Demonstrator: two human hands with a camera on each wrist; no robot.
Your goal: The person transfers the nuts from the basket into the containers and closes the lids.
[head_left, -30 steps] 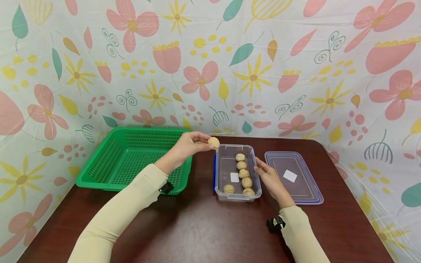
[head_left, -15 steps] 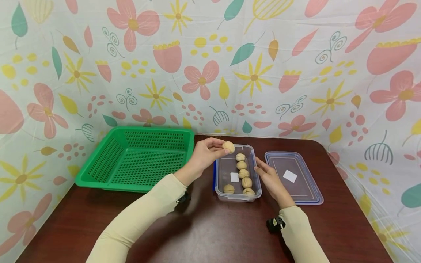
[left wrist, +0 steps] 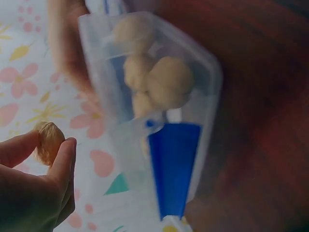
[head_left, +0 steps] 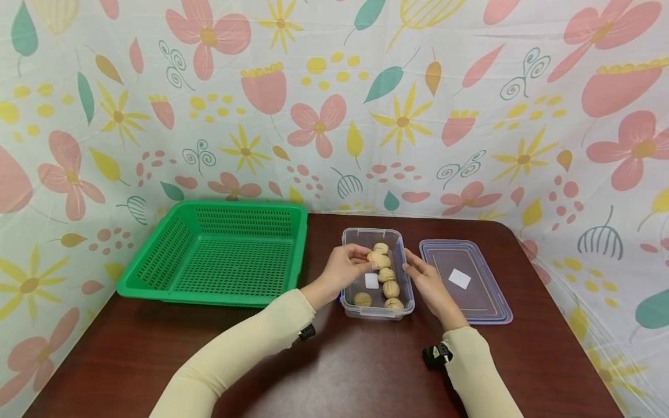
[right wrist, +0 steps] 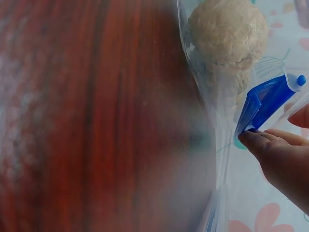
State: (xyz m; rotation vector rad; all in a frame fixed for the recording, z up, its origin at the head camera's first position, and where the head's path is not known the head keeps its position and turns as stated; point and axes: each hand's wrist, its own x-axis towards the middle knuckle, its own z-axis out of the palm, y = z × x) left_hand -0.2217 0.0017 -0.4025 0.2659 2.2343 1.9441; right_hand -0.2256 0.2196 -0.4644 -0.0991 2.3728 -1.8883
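Note:
My left hand (head_left: 341,270) pinches a walnut (left wrist: 49,144) between thumb and fingertips. In the head view the hand is over the left side of a clear plastic box (head_left: 353,238), and the pinched walnut overlaps the row of walnuts inside. Several walnuts (head_left: 391,288) line the box's right side, and another lone walnut (head_left: 362,299) lies at its front left. Fairly straight, the fingers of my right hand (head_left: 431,287) rest against the box's right side. Its fingertips touch a blue side clip (right wrist: 270,101) in the right wrist view.
A green slotted basket (head_left: 235,255) stands on the dark wooden table (head_left: 334,366), left of the box. To the right lies a clear, blue-edged lid (head_left: 483,290) with a white label (head_left: 459,278). A flower-patterned cloth (head_left: 319,174) hangs behind the table.
My left hand has carried the walnut rightward, from beside the box's far left corner to over the walnuts inside. My right hand has stayed at the box's side.

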